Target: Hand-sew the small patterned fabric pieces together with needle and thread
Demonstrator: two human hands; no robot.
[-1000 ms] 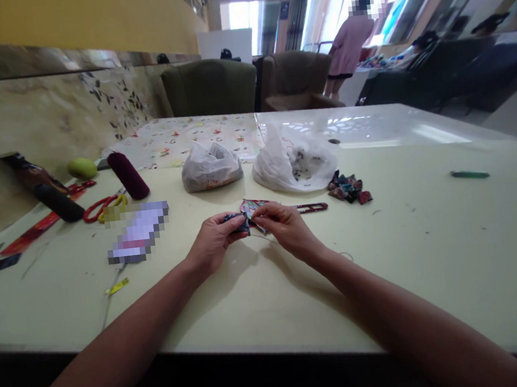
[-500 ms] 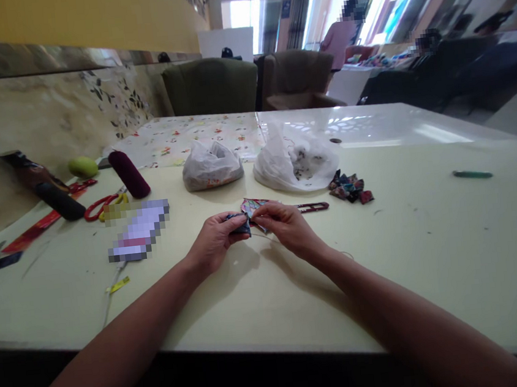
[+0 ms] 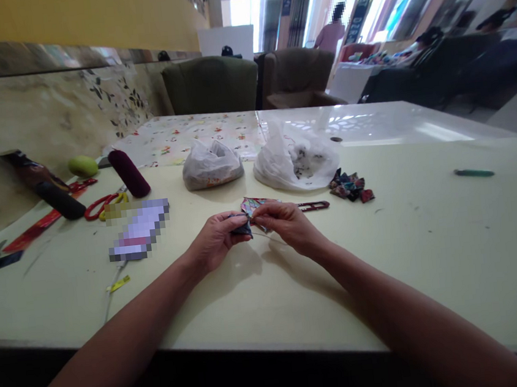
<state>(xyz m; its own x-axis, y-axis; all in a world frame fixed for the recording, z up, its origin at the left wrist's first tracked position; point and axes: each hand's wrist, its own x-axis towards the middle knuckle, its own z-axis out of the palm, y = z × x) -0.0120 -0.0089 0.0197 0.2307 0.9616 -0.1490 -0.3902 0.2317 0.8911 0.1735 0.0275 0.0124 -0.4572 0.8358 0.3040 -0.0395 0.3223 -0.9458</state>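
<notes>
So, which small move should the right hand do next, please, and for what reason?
Perhaps a gentle pull of the right hand away from the dark cloth piece: the left hand holds that piece, the right pinches at its edge, and a thin thread-like strand runs from beside it toward the right wrist. What the right pinches is too small to tell.

From just above the near side of the table, the head view faces forward and down across it.
</notes>
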